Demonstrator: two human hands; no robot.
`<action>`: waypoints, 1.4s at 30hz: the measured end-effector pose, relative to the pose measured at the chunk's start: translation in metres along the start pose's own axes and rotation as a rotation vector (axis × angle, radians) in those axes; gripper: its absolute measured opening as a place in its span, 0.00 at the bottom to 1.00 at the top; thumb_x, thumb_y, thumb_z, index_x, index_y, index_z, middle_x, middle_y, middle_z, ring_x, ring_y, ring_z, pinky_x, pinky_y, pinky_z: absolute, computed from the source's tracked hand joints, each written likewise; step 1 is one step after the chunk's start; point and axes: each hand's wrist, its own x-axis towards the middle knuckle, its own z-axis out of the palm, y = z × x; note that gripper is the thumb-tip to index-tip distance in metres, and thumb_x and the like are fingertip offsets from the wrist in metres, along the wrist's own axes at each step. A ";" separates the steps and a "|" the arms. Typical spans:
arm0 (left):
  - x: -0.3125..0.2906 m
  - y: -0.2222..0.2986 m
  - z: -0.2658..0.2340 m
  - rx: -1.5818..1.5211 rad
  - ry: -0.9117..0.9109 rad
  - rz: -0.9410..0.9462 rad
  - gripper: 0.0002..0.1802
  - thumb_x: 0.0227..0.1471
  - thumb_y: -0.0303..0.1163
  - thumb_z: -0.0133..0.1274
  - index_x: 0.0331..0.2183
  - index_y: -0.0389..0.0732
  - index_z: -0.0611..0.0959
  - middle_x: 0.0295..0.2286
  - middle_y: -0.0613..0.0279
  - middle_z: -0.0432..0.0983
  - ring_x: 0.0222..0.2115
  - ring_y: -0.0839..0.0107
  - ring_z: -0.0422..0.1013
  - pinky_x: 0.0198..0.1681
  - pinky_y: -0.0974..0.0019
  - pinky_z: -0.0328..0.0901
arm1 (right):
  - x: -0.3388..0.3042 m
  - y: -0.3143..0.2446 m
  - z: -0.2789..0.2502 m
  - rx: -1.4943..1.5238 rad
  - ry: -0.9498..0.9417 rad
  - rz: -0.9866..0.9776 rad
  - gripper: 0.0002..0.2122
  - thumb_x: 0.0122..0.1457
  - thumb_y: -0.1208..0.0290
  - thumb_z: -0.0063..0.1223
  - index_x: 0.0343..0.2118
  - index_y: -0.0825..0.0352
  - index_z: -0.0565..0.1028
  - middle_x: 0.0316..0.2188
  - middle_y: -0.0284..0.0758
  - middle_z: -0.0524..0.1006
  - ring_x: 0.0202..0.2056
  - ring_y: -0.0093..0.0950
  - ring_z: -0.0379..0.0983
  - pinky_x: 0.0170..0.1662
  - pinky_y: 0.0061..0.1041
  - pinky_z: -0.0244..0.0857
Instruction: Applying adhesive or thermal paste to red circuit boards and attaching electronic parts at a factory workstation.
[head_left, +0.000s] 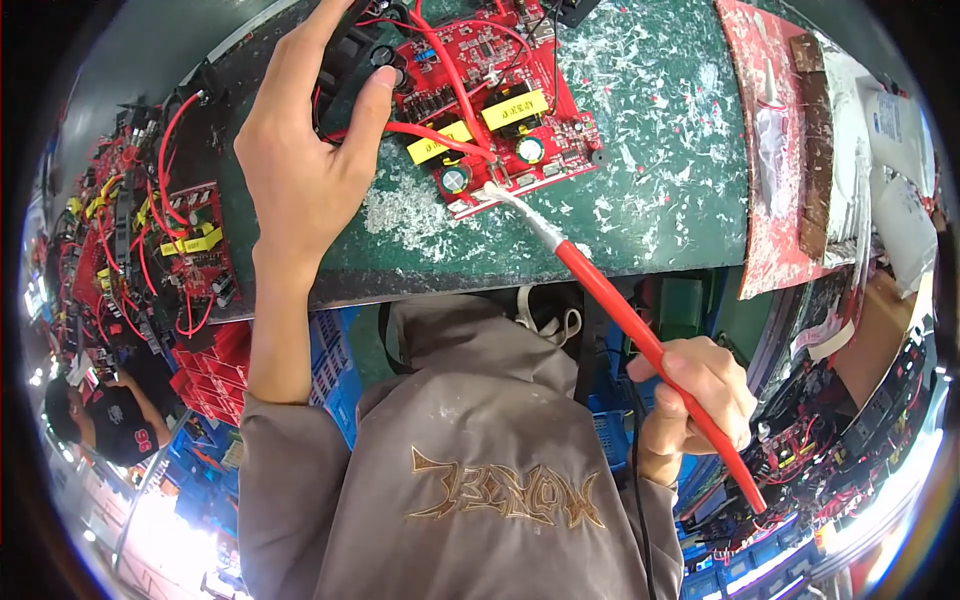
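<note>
A red circuit board (470, 75) with yellow-wrapped parts (512, 108), round capacitors and thick red wires lies on the green bench. My left hand (310, 150) holds the board at its left side, thumb beside dark round parts and fingers around a black piece; some fingertips are cut off by the frame's top. Held slantwise in my right hand (700, 395) is a long red-handled brush (615, 300). Its whitened tip touches the board's near edge, close to the ends of the red wires, where white paste-like matter shows.
White flakes and smears cover much of the green bench (650, 150). A whitened red sheet (745, 150) with a brown strip lies at right. More wired boards (190, 235) are piled at left. Below stand blue crates (335, 370); a person (115, 415) is at far left.
</note>
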 end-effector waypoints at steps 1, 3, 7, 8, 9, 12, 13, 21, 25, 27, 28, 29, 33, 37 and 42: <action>0.001 -0.001 0.002 -0.015 0.043 0.010 0.27 0.51 0.35 0.57 0.50 0.30 0.73 0.46 0.42 0.72 0.47 0.53 0.71 0.49 0.56 0.65 | -0.001 -0.001 -0.003 0.024 0.011 0.030 0.11 0.55 0.69 0.58 0.33 0.73 0.74 0.20 0.41 0.75 0.16 0.29 0.72 0.19 0.23 0.64; -0.003 -0.025 0.010 -0.026 0.054 0.124 0.26 0.51 0.31 0.57 0.52 0.34 0.73 0.48 0.47 0.72 0.48 0.59 0.71 0.51 0.61 0.64 | -0.001 0.000 -0.003 0.041 0.026 0.058 0.10 0.55 0.70 0.58 0.33 0.73 0.74 0.20 0.41 0.74 0.15 0.29 0.72 0.19 0.23 0.64; -0.005 -0.032 0.013 -0.027 0.063 0.235 0.26 0.52 0.26 0.56 0.54 0.38 0.73 0.51 0.54 0.71 0.51 0.65 0.69 0.54 0.65 0.61 | 0.000 0.003 -0.001 0.020 -0.003 0.028 0.11 0.56 0.69 0.57 0.33 0.73 0.74 0.19 0.40 0.74 0.15 0.29 0.72 0.19 0.23 0.64; -0.006 -0.032 0.014 -0.031 0.064 0.236 0.26 0.52 0.26 0.56 0.54 0.38 0.73 0.51 0.54 0.71 0.51 0.65 0.69 0.54 0.65 0.61 | -0.001 0.003 -0.004 0.017 0.015 0.039 0.11 0.56 0.68 0.56 0.33 0.73 0.74 0.19 0.39 0.74 0.15 0.29 0.71 0.19 0.22 0.64; -0.007 -0.031 0.013 -0.053 0.055 0.215 0.26 0.52 0.26 0.55 0.54 0.38 0.73 0.51 0.54 0.71 0.52 0.65 0.68 0.55 0.64 0.60 | -0.001 0.003 -0.007 0.016 0.032 0.046 0.11 0.56 0.67 0.56 0.33 0.72 0.74 0.19 0.39 0.74 0.15 0.28 0.71 0.19 0.22 0.63; -0.007 -0.029 0.011 -0.068 0.056 0.195 0.26 0.52 0.25 0.55 0.54 0.38 0.73 0.52 0.54 0.71 0.53 0.65 0.67 0.56 0.64 0.60 | -0.001 0.004 -0.019 0.080 0.013 0.056 0.09 0.48 0.78 0.58 0.33 0.76 0.75 0.22 0.43 0.75 0.18 0.31 0.74 0.21 0.24 0.68; -0.006 -0.028 0.011 -0.059 0.061 0.196 0.26 0.52 0.25 0.55 0.54 0.38 0.73 0.52 0.54 0.71 0.53 0.65 0.67 0.56 0.64 0.59 | 0.000 0.003 -0.021 0.111 0.004 0.066 0.10 0.44 0.83 0.60 0.33 0.77 0.75 0.23 0.45 0.76 0.19 0.33 0.75 0.21 0.25 0.70; -0.006 -0.030 0.014 -0.043 0.063 0.210 0.26 0.53 0.25 0.55 0.54 0.38 0.73 0.52 0.54 0.70 0.53 0.65 0.66 0.57 0.64 0.58 | -0.009 0.005 -0.012 -0.058 0.131 0.081 0.11 0.57 0.66 0.56 0.33 0.71 0.74 0.17 0.38 0.73 0.16 0.27 0.70 0.20 0.22 0.61; -0.005 -0.029 0.013 -0.020 0.065 0.208 0.25 0.53 0.25 0.55 0.54 0.37 0.72 0.52 0.54 0.70 0.54 0.65 0.66 0.58 0.64 0.57 | -0.005 0.008 -0.017 -0.023 0.110 0.076 0.10 0.56 0.69 0.55 0.34 0.72 0.75 0.17 0.40 0.73 0.16 0.28 0.70 0.20 0.22 0.62; -0.005 -0.031 0.014 -0.045 0.071 0.213 0.26 0.53 0.25 0.55 0.54 0.36 0.72 0.52 0.53 0.70 0.54 0.65 0.65 0.58 0.64 0.57 | 0.000 0.013 -0.012 -0.054 0.077 0.042 0.09 0.55 0.71 0.54 0.34 0.72 0.75 0.17 0.40 0.74 0.17 0.28 0.71 0.20 0.22 0.63; -0.005 -0.031 0.015 -0.062 0.080 0.216 0.26 0.53 0.25 0.55 0.55 0.36 0.71 0.52 0.53 0.70 0.54 0.64 0.65 0.58 0.64 0.56 | 0.000 0.015 -0.011 -0.061 0.078 0.043 0.09 0.55 0.71 0.54 0.34 0.72 0.75 0.17 0.40 0.74 0.17 0.28 0.71 0.20 0.22 0.63; -0.005 -0.029 0.018 -0.069 0.078 0.217 0.26 0.53 0.25 0.55 0.55 0.36 0.71 0.52 0.53 0.70 0.54 0.64 0.65 0.58 0.64 0.56 | -0.001 0.016 -0.011 -0.084 0.097 0.036 0.09 0.55 0.71 0.54 0.34 0.72 0.75 0.17 0.40 0.73 0.17 0.28 0.71 0.21 0.22 0.63; -0.010 -0.032 0.018 -0.118 0.083 0.158 0.29 0.54 0.26 0.54 0.58 0.36 0.67 0.52 0.50 0.70 0.54 0.63 0.65 0.58 0.64 0.56 | -0.002 0.017 -0.019 0.007 0.068 0.040 0.10 0.46 0.84 0.61 0.33 0.76 0.75 0.21 0.42 0.76 0.20 0.31 0.75 0.21 0.24 0.70; -0.012 -0.033 0.015 -0.088 0.066 0.087 0.28 0.55 0.26 0.54 0.57 0.35 0.68 0.52 0.49 0.70 0.52 0.65 0.67 0.57 0.65 0.57 | -0.009 0.015 -0.021 0.067 0.144 0.028 0.10 0.45 0.84 0.61 0.33 0.76 0.75 0.21 0.43 0.76 0.19 0.32 0.74 0.21 0.24 0.70; -0.009 -0.035 0.010 -0.024 0.062 0.106 0.26 0.55 0.27 0.54 0.55 0.33 0.70 0.51 0.52 0.71 0.51 0.69 0.67 0.56 0.66 0.58 | -0.005 0.017 -0.015 -0.085 0.122 0.036 0.11 0.57 0.67 0.57 0.33 0.72 0.74 0.19 0.39 0.73 0.16 0.28 0.71 0.19 0.23 0.62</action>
